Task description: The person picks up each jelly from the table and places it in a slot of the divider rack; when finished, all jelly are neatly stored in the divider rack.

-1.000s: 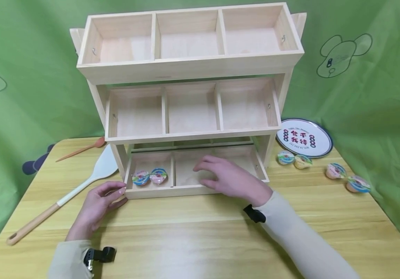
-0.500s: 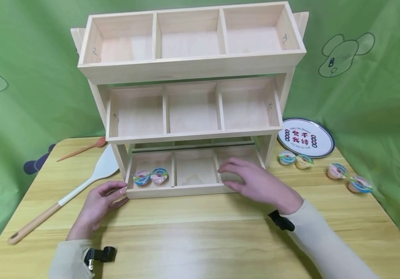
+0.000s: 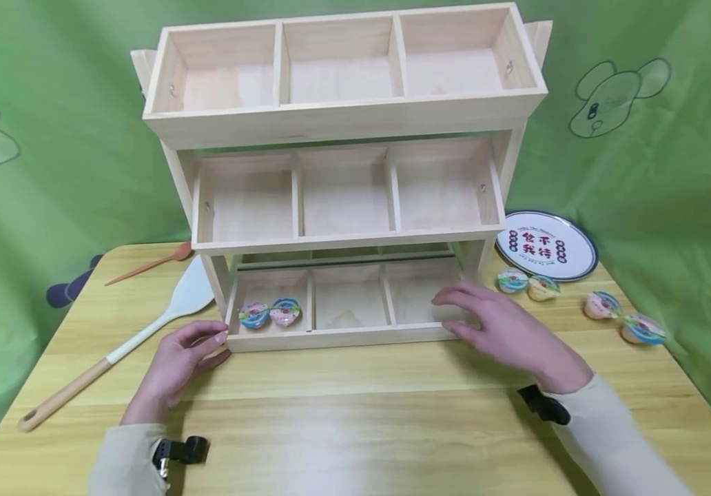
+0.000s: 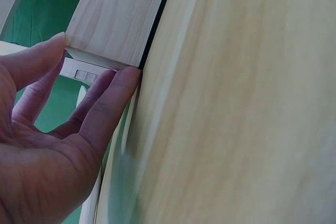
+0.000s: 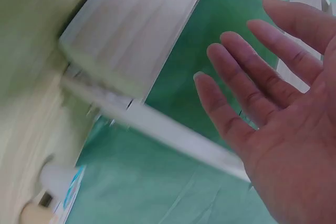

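A three-tier wooden shelf [image 3: 343, 124] stands on the table, each tier split into three compartments. My left hand [image 3: 178, 362] holds the left front corner of the bottom tray [image 3: 331, 339]. In the left wrist view, the thumb lies at the upper edge of the tray's front board [image 4: 115, 19] and the other fingertips at its end. Over the right end of that tray is my right hand [image 3: 504, 327], fingers spread and holding nothing; the right wrist view shows its palm [image 5: 294, 166]. Two small jelly cups [image 3: 270, 313] sit in the bottom-left compartment.
A white-bladed spatula [image 3: 145, 337] and an orange spoon [image 3: 160, 262] lie left of the shelf. Right of it are a white oval plate [image 3: 544, 265] with red lettering, one pair of jelly cups [image 3: 528, 284] and another pair [image 3: 625, 318]. A green curtain [image 3: 659, 179] hangs behind.
My right hand has moved right, from over the bottom tray's middle compartment to its right end. The left hand stays at the left corner, and the jelly cups have not moved.
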A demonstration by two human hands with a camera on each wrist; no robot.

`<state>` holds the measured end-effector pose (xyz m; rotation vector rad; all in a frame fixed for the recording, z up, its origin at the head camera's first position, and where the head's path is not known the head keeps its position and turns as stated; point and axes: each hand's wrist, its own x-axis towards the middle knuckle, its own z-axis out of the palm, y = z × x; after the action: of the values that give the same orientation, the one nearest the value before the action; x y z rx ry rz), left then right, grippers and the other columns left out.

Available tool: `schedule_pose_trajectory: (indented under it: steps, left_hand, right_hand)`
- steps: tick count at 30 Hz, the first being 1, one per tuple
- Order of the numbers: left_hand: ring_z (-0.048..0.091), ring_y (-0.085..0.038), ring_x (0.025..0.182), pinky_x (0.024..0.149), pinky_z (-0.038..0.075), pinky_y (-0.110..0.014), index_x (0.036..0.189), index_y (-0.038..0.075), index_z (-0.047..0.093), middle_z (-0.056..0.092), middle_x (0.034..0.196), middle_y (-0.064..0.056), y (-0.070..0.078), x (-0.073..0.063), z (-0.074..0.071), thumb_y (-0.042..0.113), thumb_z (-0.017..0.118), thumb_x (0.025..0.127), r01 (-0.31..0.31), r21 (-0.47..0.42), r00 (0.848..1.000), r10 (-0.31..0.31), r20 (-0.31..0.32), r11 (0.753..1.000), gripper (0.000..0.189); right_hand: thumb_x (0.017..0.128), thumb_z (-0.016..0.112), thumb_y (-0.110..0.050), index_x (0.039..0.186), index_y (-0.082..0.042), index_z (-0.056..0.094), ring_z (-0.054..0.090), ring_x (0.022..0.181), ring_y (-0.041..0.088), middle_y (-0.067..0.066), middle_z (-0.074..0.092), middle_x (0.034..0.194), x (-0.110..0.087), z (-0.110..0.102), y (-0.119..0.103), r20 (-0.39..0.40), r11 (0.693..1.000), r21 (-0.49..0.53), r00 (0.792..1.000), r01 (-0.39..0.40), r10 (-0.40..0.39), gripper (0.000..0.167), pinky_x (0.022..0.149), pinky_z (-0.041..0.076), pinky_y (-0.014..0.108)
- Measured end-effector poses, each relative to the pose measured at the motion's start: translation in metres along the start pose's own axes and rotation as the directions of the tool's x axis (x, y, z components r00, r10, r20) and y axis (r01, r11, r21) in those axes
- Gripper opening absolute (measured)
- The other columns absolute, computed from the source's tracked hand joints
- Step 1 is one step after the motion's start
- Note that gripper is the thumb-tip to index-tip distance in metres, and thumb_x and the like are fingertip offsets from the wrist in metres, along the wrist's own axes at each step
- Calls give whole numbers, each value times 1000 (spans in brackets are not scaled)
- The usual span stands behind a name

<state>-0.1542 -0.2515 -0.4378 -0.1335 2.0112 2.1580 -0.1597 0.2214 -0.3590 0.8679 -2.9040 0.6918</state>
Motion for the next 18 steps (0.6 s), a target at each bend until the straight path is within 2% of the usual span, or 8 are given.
schedule_pose_trajectory:
  steps: [10,18]
  left_hand:
    - [61,-19,107,98,53,-39,121,-12,58,45,129,-24,2,-1,1,1,64,94,13,7,1000,-13,-4,1000,30]
    - [62,-19,106,97,53,-40,120,-12,57,47,125,-21,0,0,0,0,64,94,3,0,1000,-3,-1,1000,30]
  right_hand:
    - [91,70,-9,125,-6,62,52,118,39,14,58,127,-25,-14,29,-49,995,16,994,-99,100,36,101,43,63]
    - [88,73,-7,124,-3,61,51,115,46,21,56,128,-40,-23,58,-132,991,-20,983,-130,126,38,94,43,69]
